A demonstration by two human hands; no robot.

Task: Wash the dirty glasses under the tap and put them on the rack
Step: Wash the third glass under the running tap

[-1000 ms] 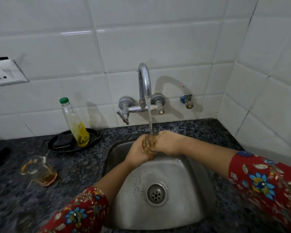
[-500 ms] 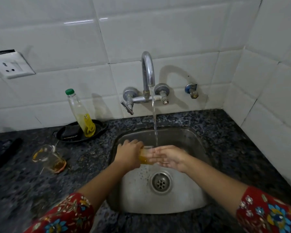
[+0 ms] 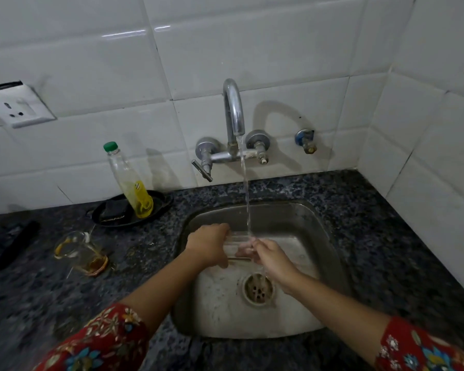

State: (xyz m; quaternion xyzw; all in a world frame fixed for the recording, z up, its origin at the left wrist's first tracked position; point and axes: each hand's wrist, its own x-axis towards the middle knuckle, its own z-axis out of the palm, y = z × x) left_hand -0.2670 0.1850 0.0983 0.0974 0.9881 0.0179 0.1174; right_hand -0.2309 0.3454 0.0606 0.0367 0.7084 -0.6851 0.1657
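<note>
Over the steel sink [image 3: 330, 231] I hold a clear glass [image 3: 237, 246] on its side. My left hand [image 3: 208, 246] grips its base end. My right hand [image 3: 269, 257] is at its mouth, with fingers reaching into the glass. Water runs from the chrome tap [image 3: 233, 111] onto the glass where my right fingers enter. A second glass [image 3: 81, 253] with brownish dregs lies tilted on the dark granite counter [image 3: 134, 247], left of the sink. No rack is in view.
A soap bottle [image 3: 130, 183] with a green cap stands in a black dish [image 3: 161, 202] with a dark sponge [image 3: 115, 210], behind the counter glass. A wall socket [image 3: 19, 109] is at the left. A dark object [image 3: 14, 243] lies at the far left. Tiled walls close the right corner.
My hands and the glass have come down from right under the spout, lower into the sink. The glass now lies sideways and looks clear rather than amber. The view has shifted.
</note>
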